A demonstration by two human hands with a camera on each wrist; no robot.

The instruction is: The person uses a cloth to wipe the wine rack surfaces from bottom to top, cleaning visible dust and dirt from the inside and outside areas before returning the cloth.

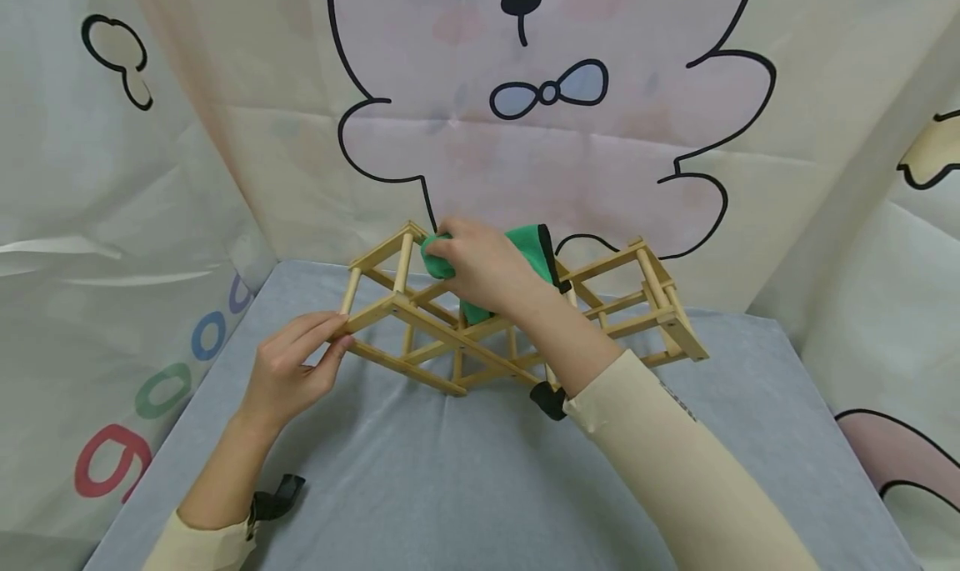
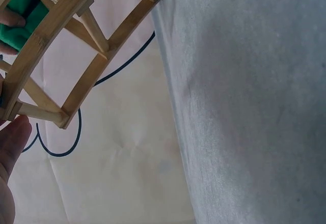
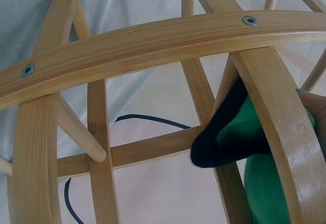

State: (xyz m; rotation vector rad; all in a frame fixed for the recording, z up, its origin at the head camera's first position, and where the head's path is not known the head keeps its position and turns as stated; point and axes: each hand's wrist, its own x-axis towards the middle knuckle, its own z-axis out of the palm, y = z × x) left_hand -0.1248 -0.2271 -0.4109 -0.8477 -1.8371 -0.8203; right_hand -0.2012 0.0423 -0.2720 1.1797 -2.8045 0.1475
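Observation:
A lattice rack (image 1: 427,323) of pale wooden slats and round dowels, pinned at the crossings, stretches across the back of the table. My left hand (image 1: 296,361) pinches its left end between thumb and fingers, and the thumb (image 2: 14,136) shows against the wood in the left wrist view. My right hand (image 1: 483,267) grips a green cloth (image 1: 531,247) with black edging, bunched at the rack's upper bars left of the middle. Close up in the right wrist view, the cloth (image 3: 267,188) hangs behind a slat, which hides part of it and most of the fingers.
Blue-grey fabric covers the table (image 1: 450,488). Right behind the rack rises a pale backdrop (image 1: 285,162) with a cartoon bear, and similar printed sheets close in both sides. A black wrist mount (image 1: 277,500) sits by the left sleeve.

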